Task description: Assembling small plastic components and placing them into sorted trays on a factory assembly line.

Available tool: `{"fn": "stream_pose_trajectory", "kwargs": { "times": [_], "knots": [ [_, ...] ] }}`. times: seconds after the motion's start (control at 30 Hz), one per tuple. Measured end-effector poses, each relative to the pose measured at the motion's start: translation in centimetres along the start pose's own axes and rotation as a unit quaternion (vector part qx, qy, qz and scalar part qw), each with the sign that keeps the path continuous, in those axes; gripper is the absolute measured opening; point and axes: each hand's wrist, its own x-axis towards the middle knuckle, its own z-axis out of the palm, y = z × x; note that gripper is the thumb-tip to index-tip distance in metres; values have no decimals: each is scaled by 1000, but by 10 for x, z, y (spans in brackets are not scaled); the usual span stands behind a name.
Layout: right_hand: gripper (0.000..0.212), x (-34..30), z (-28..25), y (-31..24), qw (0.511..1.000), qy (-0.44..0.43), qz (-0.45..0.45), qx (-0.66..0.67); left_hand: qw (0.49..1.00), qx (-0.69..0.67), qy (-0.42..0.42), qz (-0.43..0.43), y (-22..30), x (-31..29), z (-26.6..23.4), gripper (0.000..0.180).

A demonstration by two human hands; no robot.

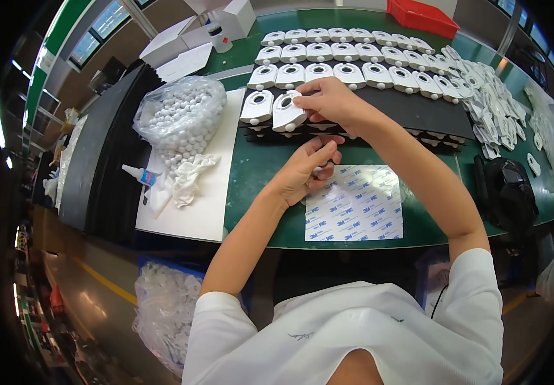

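Observation:
My right hand (335,104) reaches across to the front row of white plastic parts and pinches the edge of one white plastic part (286,115). This part has a round dark-centred hole and a small ball at its near end. It rests at the front edge of a black board (411,110), beside a similar part (256,107) on its left. Lower down, my left hand (304,172) is closed with the fingers curled. Something small and pale shows between them, too hidden to name. A printed backing sheet (354,212) lies just below that hand.
More rows of white parts (347,74) cover the board. At right is a heap of loose white pieces (492,96) and a black object (508,189). A bag of white balls (184,115), a glue bottle (141,174) and crumpled tissue (192,178) lie left. A red tray (423,18) stands behind.

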Motion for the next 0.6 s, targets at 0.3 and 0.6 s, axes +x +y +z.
{"fn": "stream_pose_trajectory", "kwargs": {
  "times": [0.3, 0.6],
  "knots": [
    [38, 28, -6, 18, 997, 56, -35, -50, 999, -17, -14, -23, 1, 3, -2, 41],
    [34, -12, -30, 13, 962, 80, -192, -179, 999, -46, -20, -10, -7, 5, -9, 47]
  ]
}}
